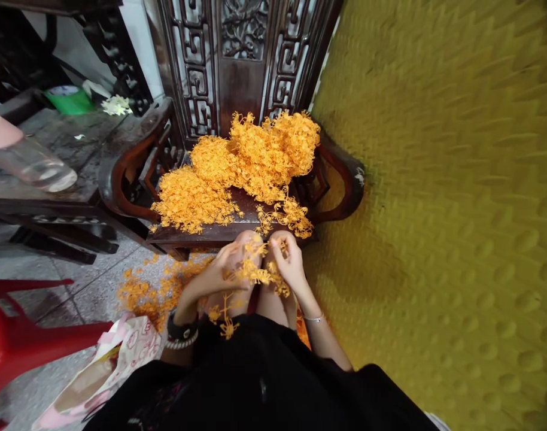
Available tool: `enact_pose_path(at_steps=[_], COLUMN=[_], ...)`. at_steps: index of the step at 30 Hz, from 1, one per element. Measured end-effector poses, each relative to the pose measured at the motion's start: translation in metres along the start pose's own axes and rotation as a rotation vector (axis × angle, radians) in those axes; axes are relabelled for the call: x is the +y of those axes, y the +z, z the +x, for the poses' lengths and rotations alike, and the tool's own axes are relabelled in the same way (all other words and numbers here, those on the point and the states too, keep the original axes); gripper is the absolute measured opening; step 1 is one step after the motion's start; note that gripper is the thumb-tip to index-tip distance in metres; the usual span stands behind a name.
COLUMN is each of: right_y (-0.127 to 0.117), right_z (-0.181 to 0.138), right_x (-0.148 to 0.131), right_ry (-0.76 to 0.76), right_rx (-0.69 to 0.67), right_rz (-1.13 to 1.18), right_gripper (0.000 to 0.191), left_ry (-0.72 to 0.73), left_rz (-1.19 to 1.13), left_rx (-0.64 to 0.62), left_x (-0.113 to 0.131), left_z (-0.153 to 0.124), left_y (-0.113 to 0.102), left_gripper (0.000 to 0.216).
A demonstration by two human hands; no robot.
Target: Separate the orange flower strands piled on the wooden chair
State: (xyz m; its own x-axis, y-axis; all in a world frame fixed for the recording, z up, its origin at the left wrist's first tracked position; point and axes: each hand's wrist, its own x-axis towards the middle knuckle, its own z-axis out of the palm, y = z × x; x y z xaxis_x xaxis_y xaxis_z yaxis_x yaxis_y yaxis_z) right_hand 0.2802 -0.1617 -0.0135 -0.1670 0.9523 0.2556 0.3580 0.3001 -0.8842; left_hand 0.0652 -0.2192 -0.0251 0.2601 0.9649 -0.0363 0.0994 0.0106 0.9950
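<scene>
Teasing-apart seems in hand: left hand [220, 269] and right hand [291, 263] both pinch a tangled strand of small orange plastic flowers [255, 275] above the lap, before a heaped carved dark wooden chair [345, 179], needing gentle, fine pulls.

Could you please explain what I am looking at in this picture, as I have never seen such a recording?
There is no machine here: one camera sits on a person's head and looks down at their own two bare hands. The left hand and right hand both pinch a small orange tangle. In front stands a dark carved chair, its seat heaped with an orange pile of what looks like the same stuff; more orange bits lie on the floor. A red stool is at the left, a yellow textured surface at the right.
</scene>
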Motion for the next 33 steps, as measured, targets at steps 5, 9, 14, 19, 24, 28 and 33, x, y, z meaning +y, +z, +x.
enact_pose_path(at_steps=[5, 9, 14, 19, 24, 28, 33], right_y=[-0.013, -0.038, -0.064, -0.07, -0.073, -0.076, -0.073], right_z=[0.02, 0.028, 0.031, 0.032, 0.032, 0.031, 0.035], right_x=[-0.02, -0.02, -0.025, -0.044, -0.053, -0.054, -0.051], right_ry=[0.088, 0.181, 0.217, 0.133, 0.113, 0.045, -0.141], right_rx=[0.073, 0.155, 0.152, 0.24, 0.045, -0.444, -0.676], right_rz=[0.295, 0.42, 0.49, 0.471, 0.356, 0.046, -0.206], right_gripper=[0.023, 0.028, 0.034, 0.031, 0.022, 0.027, 0.044], left_ry=[-0.021, -0.019, -0.119, -0.261, -0.173, -0.135, -0.107], left_rz=[0.048, 0.028, -0.133, -0.391, -0.627, -0.66, -0.606], left_rx=[0.057, 0.097, 0.122, 0.178, 0.301, 0.276, 0.196], left_x=[0.007, 0.014, 0.032, 0.048, 0.049, 0.052, 0.055], left_z=[0.01, 0.01, 0.006, 0.006, 0.005, 0.004, 0.011], left_y=[0.023, 0.015, 0.005, 0.012, 0.012, 0.006, 0.004], left_gripper=[0.052, 0.029, 0.031, 0.033, 0.033, 0.038, 0.026])
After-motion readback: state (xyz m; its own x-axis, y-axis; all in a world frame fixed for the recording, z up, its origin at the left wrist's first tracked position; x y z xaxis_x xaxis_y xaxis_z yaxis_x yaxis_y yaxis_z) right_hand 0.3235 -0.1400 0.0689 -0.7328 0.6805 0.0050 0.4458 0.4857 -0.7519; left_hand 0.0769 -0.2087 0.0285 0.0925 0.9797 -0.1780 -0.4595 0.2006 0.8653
